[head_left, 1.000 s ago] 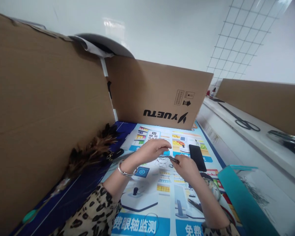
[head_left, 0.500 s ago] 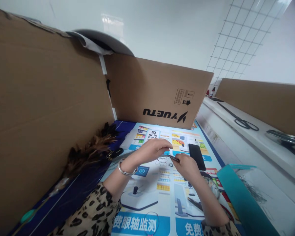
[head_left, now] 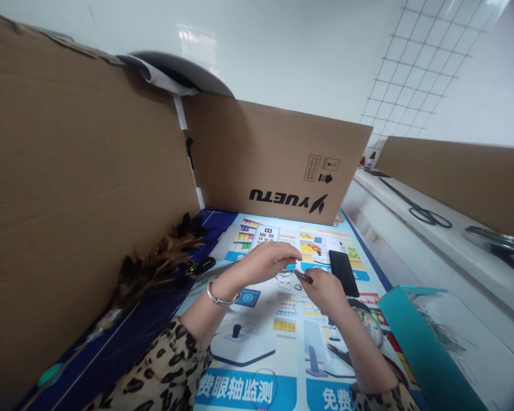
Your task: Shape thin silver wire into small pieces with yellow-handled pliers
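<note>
My right hand grips a small pair of dark pliers, its jaws pointing left toward my other hand. Just left of the jaws, my left hand is held with bent fingers pressed together. Whatever sits between those fingertips is hidden or too thin to make out. Thin wire loops lie on the printed mat below the hands, with a small dark ring beside them. A metal bangle circles my left wrist.
A black phone lies right of my hands. A teal-edged box holds thin wire pieces. Dark-handled tool lies by my right forearm. Cardboard walls stand behind and left, feathers along the left. Scissors rest on a white ledge.
Almost nothing differs. The pliers in my right hand have tilted very slightly; both hands stay in nearly the same place.
</note>
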Available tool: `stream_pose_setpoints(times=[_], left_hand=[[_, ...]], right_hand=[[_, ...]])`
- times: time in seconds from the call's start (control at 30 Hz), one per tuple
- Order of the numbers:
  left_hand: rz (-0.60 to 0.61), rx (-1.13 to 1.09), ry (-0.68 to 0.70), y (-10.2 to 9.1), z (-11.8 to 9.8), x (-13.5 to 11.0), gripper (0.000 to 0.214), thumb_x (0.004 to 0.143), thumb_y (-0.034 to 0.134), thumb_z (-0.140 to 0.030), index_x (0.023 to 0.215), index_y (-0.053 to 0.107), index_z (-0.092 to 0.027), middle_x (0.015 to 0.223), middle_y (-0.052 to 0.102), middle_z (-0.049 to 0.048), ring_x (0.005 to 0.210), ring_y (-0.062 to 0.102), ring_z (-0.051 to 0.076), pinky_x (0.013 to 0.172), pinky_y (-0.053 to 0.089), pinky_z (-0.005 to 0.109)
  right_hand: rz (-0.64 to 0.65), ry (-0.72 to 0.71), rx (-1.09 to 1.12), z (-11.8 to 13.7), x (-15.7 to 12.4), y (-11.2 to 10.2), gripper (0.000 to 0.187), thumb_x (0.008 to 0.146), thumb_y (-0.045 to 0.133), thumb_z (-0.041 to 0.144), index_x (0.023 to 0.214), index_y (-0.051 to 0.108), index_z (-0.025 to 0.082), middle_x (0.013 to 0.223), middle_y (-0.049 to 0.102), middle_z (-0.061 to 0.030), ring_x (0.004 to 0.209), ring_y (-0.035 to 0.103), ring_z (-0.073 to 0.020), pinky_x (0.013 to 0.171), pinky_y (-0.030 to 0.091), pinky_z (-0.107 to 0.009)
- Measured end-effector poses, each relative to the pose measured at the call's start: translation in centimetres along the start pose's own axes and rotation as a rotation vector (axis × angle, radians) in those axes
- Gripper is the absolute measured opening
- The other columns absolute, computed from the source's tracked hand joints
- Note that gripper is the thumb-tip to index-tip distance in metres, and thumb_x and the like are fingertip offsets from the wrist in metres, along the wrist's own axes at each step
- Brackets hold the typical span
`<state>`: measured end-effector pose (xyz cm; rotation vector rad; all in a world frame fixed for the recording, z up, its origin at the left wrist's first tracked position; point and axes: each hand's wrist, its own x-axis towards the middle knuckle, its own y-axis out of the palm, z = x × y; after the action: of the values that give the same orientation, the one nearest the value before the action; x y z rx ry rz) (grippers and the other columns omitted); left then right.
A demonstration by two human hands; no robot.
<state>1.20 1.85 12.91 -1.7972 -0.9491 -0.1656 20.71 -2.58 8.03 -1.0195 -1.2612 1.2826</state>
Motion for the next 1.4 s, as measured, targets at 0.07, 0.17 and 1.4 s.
stream_pose_setpoints(times=[0.07,0.17,1.4], left_hand=[[0.007,-0.005,-0.006,0.0,-0.1,0.0,0.023,0.083,0.044,-0.014,0.097,0.061,-0.021,0.097,0.066,0.001,0.09,0.059,0.014,0.078,0.044,0.026],[0.013,-0.021,-0.007,-0.1,-0.3,0.1,0.023,0.083,0.043,-0.014,0.096,0.061,-0.021,0.096,0.066,0.0014,0.089,0.059,0.014,0.077,0.044,0.026],[-0.014,-0.96,-0.43,3.3,1.2,0.3,0.028,0.074,0.061,-0.028,0.097,0.055,-0.013,0.078,0.06,0.0043,0.071,0.056,0.012,0.068,0.045,0.028]], right_hand=[[-0.001,0.007,-0.001,0.0,0.0,-0.1,0.04,0.085,0.031,0.05,0.081,0.061,0.023,0.084,0.061,-0.0023,0.075,0.053,-0.0149,0.057,0.027,-0.023],[0.0,0.003,0.004,0.1,-0.1,-0.2,0.038,0.085,0.033,0.049,0.081,0.061,0.023,0.083,0.061,-0.0024,0.075,0.053,-0.0149,0.057,0.028,-0.023],[-0.037,0.172,0.06,-0.7,0.2,-0.1,0.044,0.087,0.027,0.051,0.08,0.061,0.023,0.078,0.065,-0.0029,0.072,0.058,-0.0157,0.054,0.027,-0.023]])
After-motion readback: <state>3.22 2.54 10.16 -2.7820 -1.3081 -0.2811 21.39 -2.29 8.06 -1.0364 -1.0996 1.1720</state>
